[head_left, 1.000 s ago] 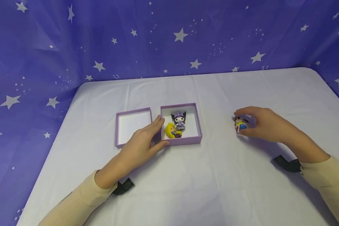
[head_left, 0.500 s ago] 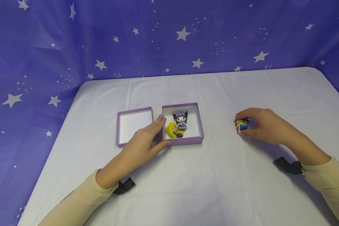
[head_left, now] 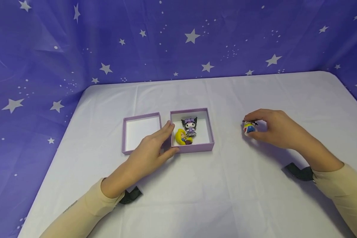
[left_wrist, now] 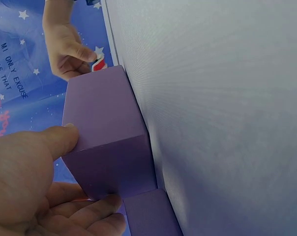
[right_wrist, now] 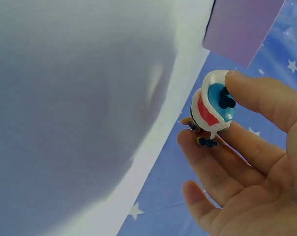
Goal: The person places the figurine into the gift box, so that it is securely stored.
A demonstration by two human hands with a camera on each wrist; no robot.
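Right hand [head_left: 276,128] and figurine [head_left: 249,128] shifted left; backdrop [left_wrist: 25,59] reads "ONLY EXCUSE".

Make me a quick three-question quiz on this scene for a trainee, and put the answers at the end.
1. How many toys lie in the box that the left hand holds?
2. True or false: the blue toy in the right hand is outside the box.
3. In the head view, where is the tray? A) Inside the box. B) Left of the box. C) Right of the box.

Key
1. Two: the black-eared toy and the yellow-haired toy.
2. True.
3. B.
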